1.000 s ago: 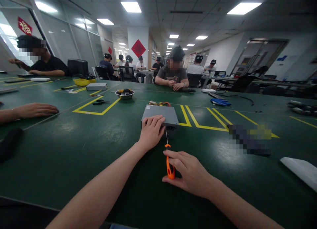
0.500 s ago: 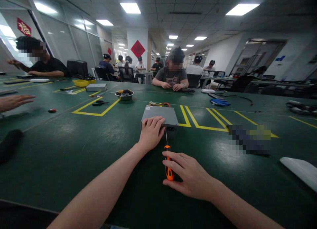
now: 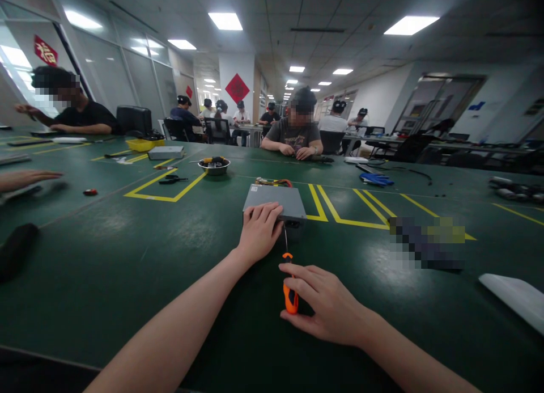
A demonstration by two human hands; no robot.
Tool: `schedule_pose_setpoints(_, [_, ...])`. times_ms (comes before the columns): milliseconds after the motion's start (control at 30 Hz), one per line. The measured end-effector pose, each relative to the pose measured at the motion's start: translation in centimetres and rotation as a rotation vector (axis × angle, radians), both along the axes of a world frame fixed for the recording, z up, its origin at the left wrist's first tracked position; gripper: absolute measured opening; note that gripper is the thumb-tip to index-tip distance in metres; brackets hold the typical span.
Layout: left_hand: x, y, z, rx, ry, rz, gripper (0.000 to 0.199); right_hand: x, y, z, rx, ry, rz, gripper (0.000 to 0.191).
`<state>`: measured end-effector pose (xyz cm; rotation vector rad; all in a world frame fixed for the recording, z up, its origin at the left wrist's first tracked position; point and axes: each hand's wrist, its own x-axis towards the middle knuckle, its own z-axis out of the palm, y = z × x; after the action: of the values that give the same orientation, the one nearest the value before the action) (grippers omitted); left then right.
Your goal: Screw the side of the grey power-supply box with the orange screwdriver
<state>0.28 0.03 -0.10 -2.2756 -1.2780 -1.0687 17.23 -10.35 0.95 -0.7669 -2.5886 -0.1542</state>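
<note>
Metal box [image 3: 287, 199]: likely rigid, weighty; best gripped by sides; pressed by spread left hand [image 3: 260, 234]; screwdriver [image 3: 290, 300] pinched by right hand [image 3: 334, 305].

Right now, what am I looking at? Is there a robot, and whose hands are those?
There's no robot here! The picture comes from a camera on a person's head, looking forward and down, so those two big bare arms are that person's own. The left hand rests on a grey metal box with colourful wires behind it. The right hand holds an orange and black screwdriver, pointing at the box's near side. The green table also has yellow lines, a metal bowl and something blue. Other people sit farther off.
</note>
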Motion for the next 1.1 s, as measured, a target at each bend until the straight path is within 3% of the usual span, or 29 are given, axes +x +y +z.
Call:
schedule_pose_setpoints(200, [-0.02,0.02,-0.03,0.003,-0.005,-0.007,0.030,-0.14,-0.21,0.32,-0.016,-0.089,-0.003,0.033])
schedule_pose_setpoints(400, [-0.02,0.03,0.01,-0.002,-0.003,-0.003,0.031,0.03,-0.02,-0.10,0.060,0.038,0.028,0.033])
schedule_pose_setpoints(633, [-0.04,0.01,0.08,-0.003,-0.004,-0.010,0.031,0.16,-0.41,0.32,-0.036,-0.045,-0.017,0.039])
schedule_pose_setpoints(833, [-0.02,0.07,-0.04,-0.006,0.000,-0.003,0.030,-0.03,-0.19,0.26,0.037,-0.029,0.008,0.034])
schedule_pose_setpoints(1100, [0.01,0.11,-0.12,0.006,0.005,0.000,0.030,0.03,-0.19,0.15,-0.133,-0.124,-0.049,0.044])
